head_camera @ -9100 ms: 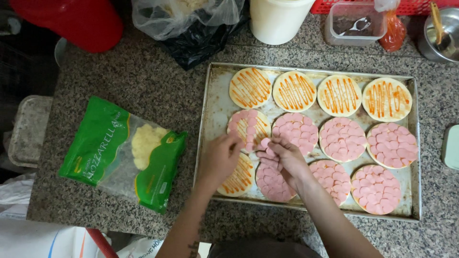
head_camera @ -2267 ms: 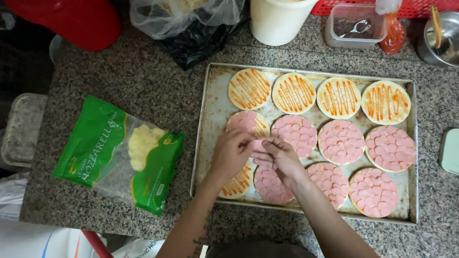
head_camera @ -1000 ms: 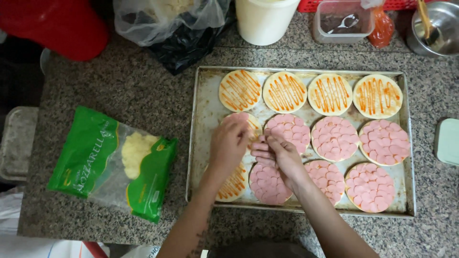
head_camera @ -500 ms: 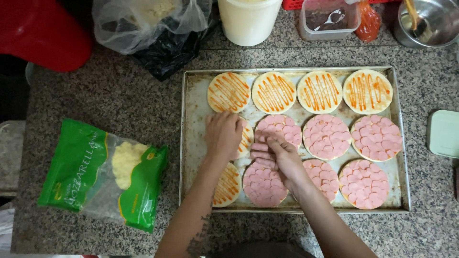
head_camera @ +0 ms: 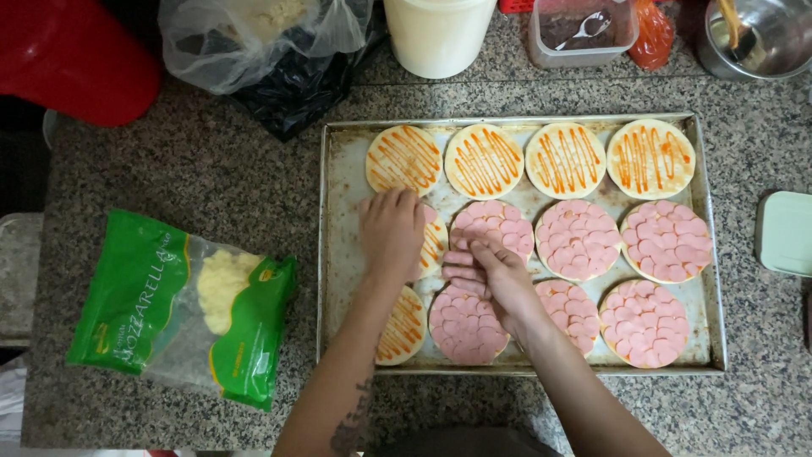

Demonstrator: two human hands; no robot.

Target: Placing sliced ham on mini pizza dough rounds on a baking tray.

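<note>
A metal baking tray (head_camera: 338, 182) holds small round pizza bases. The back row of bases (head_camera: 485, 160) carries only orange sauce stripes. Several bases in the middle and front rows are covered with pink sausage slices (head_camera: 579, 239). My left hand (head_camera: 390, 230) lies flat, palm down, on the middle-left base, whose sauce and a few slices show at its right edge. My right hand (head_camera: 491, 272) rests beside it, fingers pointing left, over the gap between two sausage-covered bases; pink slices lie at its fingertips, and I cannot tell whether it grips any. The front-left base (head_camera: 404, 328) shows sauce only.
A green bag of shredded white cheese (head_camera: 182, 305) lies on the granite counter left of the tray. Behind are a red object (head_camera: 80, 55), plastic bags (head_camera: 271, 51), a white tub (head_camera: 438, 34), a clear box with a spoon (head_camera: 579, 30), a metal pot (head_camera: 761, 38). A pale lid (head_camera: 787, 233) sits at right.
The view has shifted, so the tray now sits further right and lower. Both hands stay on the middle-left base; more pink slices show there than a second ago.
</note>
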